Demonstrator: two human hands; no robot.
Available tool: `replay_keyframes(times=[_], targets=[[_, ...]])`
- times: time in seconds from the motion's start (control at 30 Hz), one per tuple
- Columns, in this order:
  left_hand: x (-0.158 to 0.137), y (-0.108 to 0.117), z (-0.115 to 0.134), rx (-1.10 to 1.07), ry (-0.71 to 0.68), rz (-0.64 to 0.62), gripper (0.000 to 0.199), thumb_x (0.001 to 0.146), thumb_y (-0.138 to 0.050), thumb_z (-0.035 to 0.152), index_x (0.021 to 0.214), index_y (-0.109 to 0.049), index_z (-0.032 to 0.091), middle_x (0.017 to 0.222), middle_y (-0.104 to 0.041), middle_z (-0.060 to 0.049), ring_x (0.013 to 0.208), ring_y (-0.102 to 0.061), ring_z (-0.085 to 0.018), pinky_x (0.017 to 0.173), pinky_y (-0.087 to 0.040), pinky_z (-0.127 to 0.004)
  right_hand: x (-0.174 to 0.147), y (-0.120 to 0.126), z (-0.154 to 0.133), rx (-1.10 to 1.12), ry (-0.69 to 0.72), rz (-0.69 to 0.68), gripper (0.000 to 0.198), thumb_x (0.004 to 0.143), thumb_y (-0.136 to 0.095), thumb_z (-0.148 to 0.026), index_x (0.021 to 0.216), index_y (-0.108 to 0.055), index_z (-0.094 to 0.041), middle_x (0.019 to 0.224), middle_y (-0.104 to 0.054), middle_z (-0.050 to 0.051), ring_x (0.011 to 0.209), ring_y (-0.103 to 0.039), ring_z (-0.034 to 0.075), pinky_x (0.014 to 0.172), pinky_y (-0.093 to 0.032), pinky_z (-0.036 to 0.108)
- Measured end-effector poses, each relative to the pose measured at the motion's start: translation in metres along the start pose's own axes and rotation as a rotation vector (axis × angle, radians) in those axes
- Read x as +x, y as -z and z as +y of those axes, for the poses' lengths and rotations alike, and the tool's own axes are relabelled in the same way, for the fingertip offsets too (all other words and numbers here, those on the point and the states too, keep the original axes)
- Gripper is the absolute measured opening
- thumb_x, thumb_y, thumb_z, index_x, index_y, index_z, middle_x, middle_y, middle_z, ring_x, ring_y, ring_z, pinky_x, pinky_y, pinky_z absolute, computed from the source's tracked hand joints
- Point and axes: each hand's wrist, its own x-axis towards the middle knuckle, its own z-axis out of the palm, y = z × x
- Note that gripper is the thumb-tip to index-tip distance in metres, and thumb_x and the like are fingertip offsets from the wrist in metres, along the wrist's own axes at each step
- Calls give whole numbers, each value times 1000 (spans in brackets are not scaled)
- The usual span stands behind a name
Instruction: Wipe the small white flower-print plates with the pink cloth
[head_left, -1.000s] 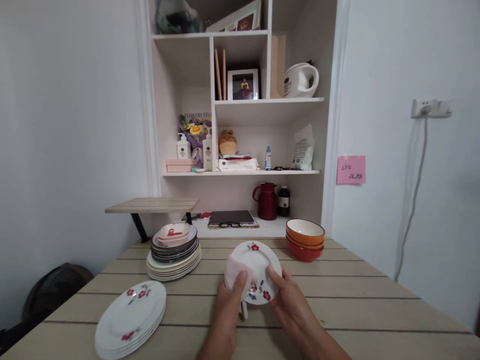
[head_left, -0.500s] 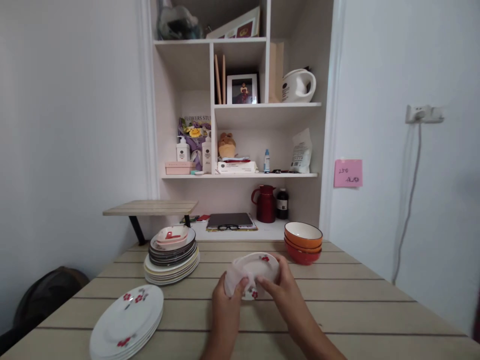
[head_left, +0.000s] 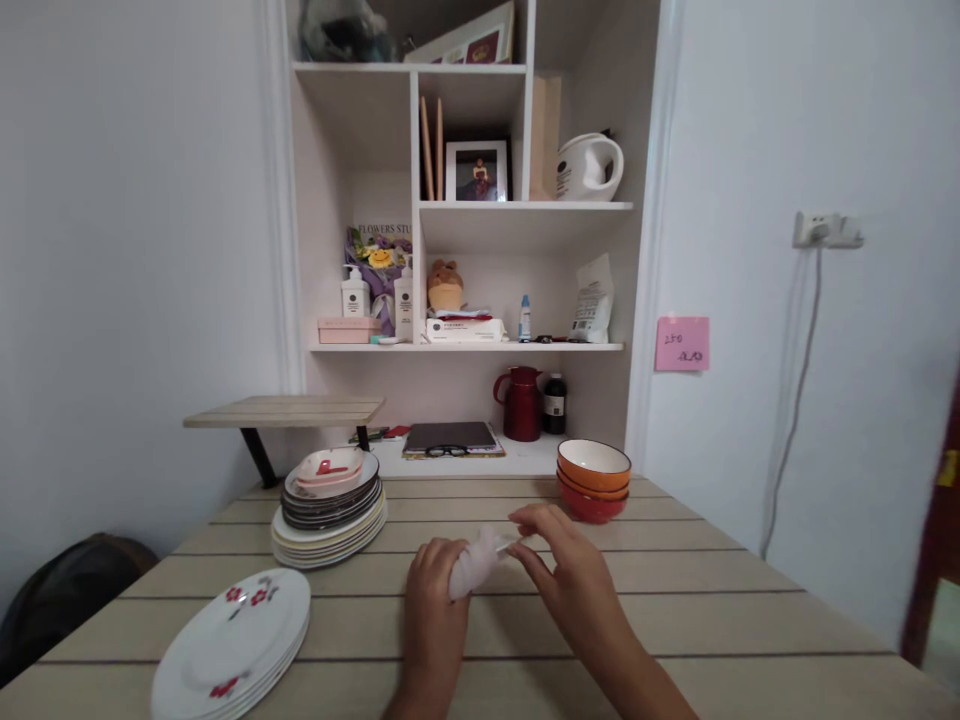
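Above the middle of the table, my left hand (head_left: 436, 585) is closed round a crumpled pale pinkish-white cloth (head_left: 474, 565). The cloth wraps over a small white plate (head_left: 512, 546), which is turned nearly edge-on, so only a thin strip of it shows. Thumb and fingers of my right hand (head_left: 559, 555) pinch the plate's right edge. To the left lies a stack of white oval plates with red flowers (head_left: 244, 630). Behind it stands a stack of round plates (head_left: 330, 520) topped by small pink-rimmed square dishes (head_left: 330, 467).
Orange and red bowls (head_left: 594, 480) are stacked at the back right of the slatted table (head_left: 600, 680). A low wooden riser (head_left: 281, 410) stands at the back left. Behind are a closed laptop (head_left: 450, 437), glasses (head_left: 448, 451), a red jug (head_left: 523, 405) and a dark bottle (head_left: 554, 405).
The small plate has tilted from showing its flowered face to nearly edge-on. The cloth is bunched round it, and my right hand has shifted its grip on the rim. The view has turned slightly right.
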Motion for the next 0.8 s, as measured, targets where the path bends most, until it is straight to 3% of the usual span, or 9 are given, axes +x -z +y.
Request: replay_keyframes(times=[0.17,0.5,0.67,0.8], targets=[[1,0,-2,13,-35,-9,33,70,-50,2,91,-68,20,85,-67,-7,82,-62,-26,73,-50,-38,1,0,3,-63,15,-94,13,90,-49,-16,87,-59,-24,88,-65,4,84,-61,22,75,-48,33],[1,-1,2,-26,11,-17,29,70,-52,3,88,-66,20,84,-66,-6,81,-62,-26,72,-50,-37,-1,-4,2,-145,-5,-114,18,87,-53,-14,99,-61,-24,101,-68,6,95,-61,24,79,-48,36],[0,-3,8,-91,38,-1,27,68,-54,3,86,-65,20,82,-66,-6,80,-63,-24,73,-51,-35,-1,-6,-1,-190,-4,-143,35,85,-51,-9,114,-60,-28,111,-67,6,98,-62,25,79,-48,35],[0,-2,15,-168,108,-2,25,64,-56,3,81,-66,20,79,-65,-4,78,-62,-23,72,-50,-33,-2,-4,-1,-148,-32,-166,20,91,-46,-15,100,-62,-25,97,-68,5,88,-63,22,74,-46,33]])
